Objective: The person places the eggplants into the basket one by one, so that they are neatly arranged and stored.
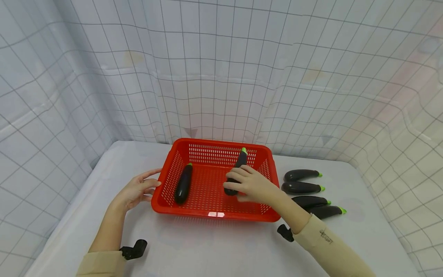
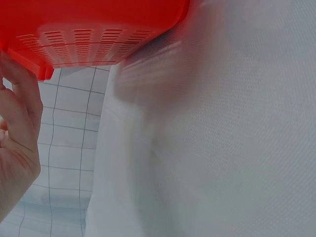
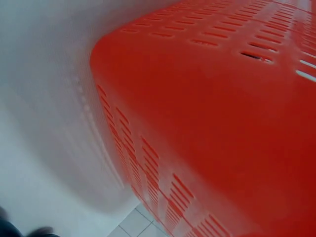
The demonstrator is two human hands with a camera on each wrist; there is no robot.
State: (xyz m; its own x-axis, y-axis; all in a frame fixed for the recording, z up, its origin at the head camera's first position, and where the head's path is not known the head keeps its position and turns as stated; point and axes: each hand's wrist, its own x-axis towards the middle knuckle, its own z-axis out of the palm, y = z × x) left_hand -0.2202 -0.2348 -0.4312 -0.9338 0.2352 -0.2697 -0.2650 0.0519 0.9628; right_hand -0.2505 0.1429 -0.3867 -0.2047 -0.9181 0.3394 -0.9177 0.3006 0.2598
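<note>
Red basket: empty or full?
Neither: the red basket holds one eggplant along its left side, much bare floor showing; the right hand grips a second eggplant toward the right.

- White table (image 1: 207,254) spreading round six o'clock, a fine weave showing on its surface up close.
- Pale sheeting (image 1: 235,42) with dark grid lines, hanging in slight waves at twelve o'clock, behind the table's far edge; more of it comes round at nine and at three.
- Faint yellowish patches (image 1: 134,57) on it, one just past ten o'clock, another near two.
- Pinkish tint (image 1: 387,86) toward half past two.
- Grey, roughly triangular mark (image 1: 326,139) at three, low down.
</note>
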